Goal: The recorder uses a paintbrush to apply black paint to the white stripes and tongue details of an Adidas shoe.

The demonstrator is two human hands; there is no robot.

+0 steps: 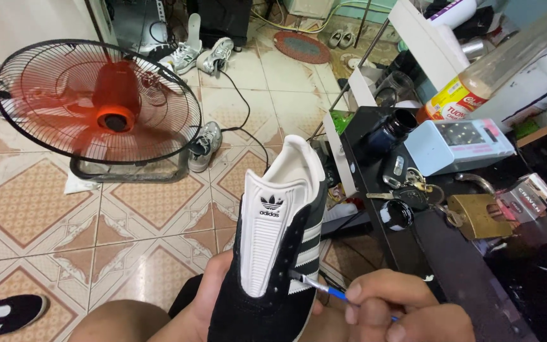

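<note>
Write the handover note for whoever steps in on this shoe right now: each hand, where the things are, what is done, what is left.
Left hand: holds the black shoe from below, white tongue facing up.
Right hand: grips a fine brush with a blue handle, tip touching the shoe's side by the white stripes.
Within reach on the black table: small open pot of dark paint, keys, brass padlock.
On the floor: running fan, another black shoe.
Done: cannot tell how much is painted.
Left: the touch-up by the stripes looks under way.
</note>
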